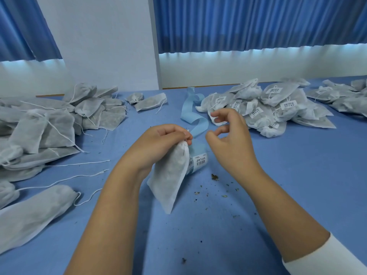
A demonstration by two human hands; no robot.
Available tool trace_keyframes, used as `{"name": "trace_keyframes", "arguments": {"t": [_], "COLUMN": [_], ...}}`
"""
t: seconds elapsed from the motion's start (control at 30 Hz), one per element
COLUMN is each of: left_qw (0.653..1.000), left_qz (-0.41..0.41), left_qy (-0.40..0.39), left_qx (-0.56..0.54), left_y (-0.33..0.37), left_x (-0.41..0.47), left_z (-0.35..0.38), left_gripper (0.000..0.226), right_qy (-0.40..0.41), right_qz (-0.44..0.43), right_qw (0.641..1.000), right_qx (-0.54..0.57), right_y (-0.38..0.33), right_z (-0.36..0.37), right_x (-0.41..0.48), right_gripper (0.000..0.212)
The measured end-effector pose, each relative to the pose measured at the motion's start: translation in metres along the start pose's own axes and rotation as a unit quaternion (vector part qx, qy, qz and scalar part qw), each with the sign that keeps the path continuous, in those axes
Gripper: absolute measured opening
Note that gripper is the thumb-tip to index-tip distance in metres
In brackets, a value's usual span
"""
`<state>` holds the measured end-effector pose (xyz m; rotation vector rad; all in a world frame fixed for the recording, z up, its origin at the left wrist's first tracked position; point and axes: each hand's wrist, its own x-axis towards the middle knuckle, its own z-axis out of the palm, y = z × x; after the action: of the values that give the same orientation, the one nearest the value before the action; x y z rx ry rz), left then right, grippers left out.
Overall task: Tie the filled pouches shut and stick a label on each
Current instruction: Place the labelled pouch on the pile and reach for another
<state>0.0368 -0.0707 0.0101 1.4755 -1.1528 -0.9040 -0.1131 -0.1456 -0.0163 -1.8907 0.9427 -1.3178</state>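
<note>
Nearest the lens, a white sleeve [325, 257] covers the right forearm, and both arms reach out over the desk [288, 195]. The left grip [164, 138] pinches the gathered neck of 1 filled pouch [170, 175]. It hangs tilted from the fingers, its lower corner at or just above the desk. The right grip [232, 143] hovers just beside that neck, fingers loosely curled and apart. Nothing shows in them, though a thin string there would be hard to make out. Behind the pouch lies a label roll [199, 161], its blue backing strip [195, 116] curling away toward the far edge.

Judging by the 2 main heaps, the job is partly through. The labelled heap [268, 108] on the right has drawn necks and white barcode stickers. The unlabelled heap [49, 120] on the left is larger, with loose strings, so much looks left. The held pouch shows no label, and its knot seems unfinished.

Blue cloth covers the desk, scattered with dry herb crumbs [214, 177]. Blue curtains [258, 22] hang behind, split by a white wall panel [99, 36].
</note>
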Motion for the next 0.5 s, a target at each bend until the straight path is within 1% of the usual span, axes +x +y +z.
{"name": "trace_keyframes", "arguments": {"t": [0.03,0.07,0.17,0.23,0.3,0.5], "left_qw": [1.000,1.000,0.999,0.998,0.998,0.998], "left_qz": [0.000,0.003,0.016,0.021,0.029,0.030], "left_qy": [0.008,0.012,0.016,0.012,0.005,-0.012], "left_qx": [-0.011,-0.019,-0.043,-0.051,-0.052,-0.058], "left_y": [0.0003,0.0003,-0.0001,-0.0001,-0.0005,0.0005], "left_x": [0.0003,0.0007,0.0016,0.0016,0.0016,0.0007], "left_z": [0.0000,-0.0001,-0.0011,-0.0010,-0.0008,-0.0016], "left_gripper": [0.021,0.021,0.026,0.029,0.030,0.030], "right_qy": [0.011,0.005,-0.071,-0.103,-0.113,-0.120], "right_qz": [0.016,0.034,0.091,0.109,0.114,0.119], "right_qw": [0.999,0.997,0.980,0.965,0.954,0.937], "right_qx": [0.029,0.063,0.165,0.217,0.252,0.307], "right_y": [-0.0018,-0.0033,-0.0062,-0.0064,-0.0059,-0.0037], "right_z": [-0.0004,-0.0005,0.0019,0.0042,0.0063,0.0062], "right_x": [0.0003,0.0005,-0.0011,-0.0032,-0.0044,-0.0033], "right_gripper": [0.031,0.029,0.023,0.021,0.021,0.020]}}
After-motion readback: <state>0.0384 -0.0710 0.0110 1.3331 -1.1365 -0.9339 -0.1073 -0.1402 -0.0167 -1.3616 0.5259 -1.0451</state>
